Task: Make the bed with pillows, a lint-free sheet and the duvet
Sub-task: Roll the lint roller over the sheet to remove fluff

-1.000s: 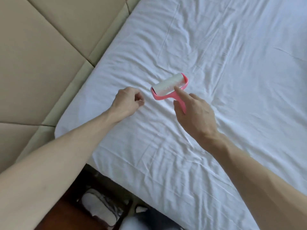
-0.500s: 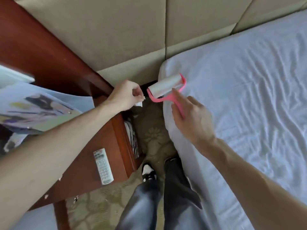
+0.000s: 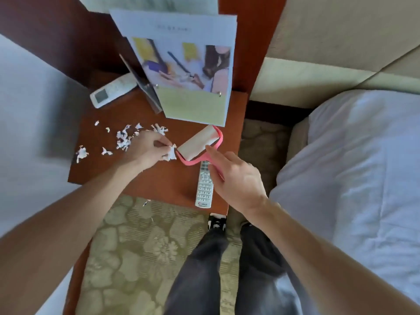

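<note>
My right hand (image 3: 236, 178) grips the pink handle of a lint roller (image 3: 200, 142), holding it over a red-brown nightstand (image 3: 163, 178). The roller's pale drum points up and right. My left hand (image 3: 147, 148) pinches a crumpled white scrap of paper (image 3: 171, 153) right at the drum's left end. Several more white scraps (image 3: 123, 138) lie scattered on the nightstand behind my left hand. The bed with its white sheet (image 3: 363, 178) fills the right side of the view.
A white remote (image 3: 203, 187) lies near the nightstand's front edge under the roller. A second remote (image 3: 111, 90) and a standing printed card (image 3: 188, 71) sit at the back. Patterned carpet (image 3: 136, 246), my legs and shoes are below. A beige padded headboard (image 3: 341, 30) is upper right.
I have turned from the bed to the nightstand. Both hands moved left with the roller and the pinched scrap, from over the sheet to over the wooden top.
</note>
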Motion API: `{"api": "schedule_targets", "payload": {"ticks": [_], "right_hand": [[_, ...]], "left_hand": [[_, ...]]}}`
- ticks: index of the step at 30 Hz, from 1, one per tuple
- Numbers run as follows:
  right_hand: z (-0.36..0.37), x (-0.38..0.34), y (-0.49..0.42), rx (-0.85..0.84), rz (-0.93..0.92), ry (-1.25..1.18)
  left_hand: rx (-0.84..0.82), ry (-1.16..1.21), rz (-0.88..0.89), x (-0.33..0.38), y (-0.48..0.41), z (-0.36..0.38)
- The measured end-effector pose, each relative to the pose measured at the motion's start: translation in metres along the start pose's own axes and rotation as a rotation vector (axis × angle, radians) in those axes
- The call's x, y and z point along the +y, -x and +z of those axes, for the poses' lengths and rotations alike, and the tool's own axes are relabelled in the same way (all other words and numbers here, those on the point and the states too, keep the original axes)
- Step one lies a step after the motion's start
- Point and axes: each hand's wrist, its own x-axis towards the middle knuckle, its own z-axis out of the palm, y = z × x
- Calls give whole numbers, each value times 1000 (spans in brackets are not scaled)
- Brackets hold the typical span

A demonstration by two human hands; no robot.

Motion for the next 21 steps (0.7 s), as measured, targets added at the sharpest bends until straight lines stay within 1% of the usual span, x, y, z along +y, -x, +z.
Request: {"api": "schedule_targets", "payload": {"ticks": [2,3,4,6,8,9,10,11,15,17,21], "right_hand": [[20,-7,-8,-43,-44,38],[28,-11,-12,-66,-72,58],[35,-14,-16,-96,-104,75],[48,-23,-25,-161,-165,96],[58,-34,-35,-189,-207,108],[62,-40,-40,-185,-217,104],[66,-45,-45,-179,-222,97],[69,-49,-49,-176,-230,86],[76,-58,-57,-174,-294,23],[76,-59,-61,-171,-296,18],[72,-55,-67,-150,-306,84]], "left_hand": [[39,-63,-8,-16,3,-1],[56,-54,-15,-21,5,-2],[71,-1,-28,-23,7,-5],[101,223,-43,-27,9,-11],[30,409,-30,-32,9,-16],[-39,432,3,-35,9,-18],[-102,435,29,-39,9,-19],[-130,421,39,-42,9,-21],[-54,333,16,-62,4,-29],[-69,300,13,-70,4,-27],[-124,293,22,-81,7,-29]]}}
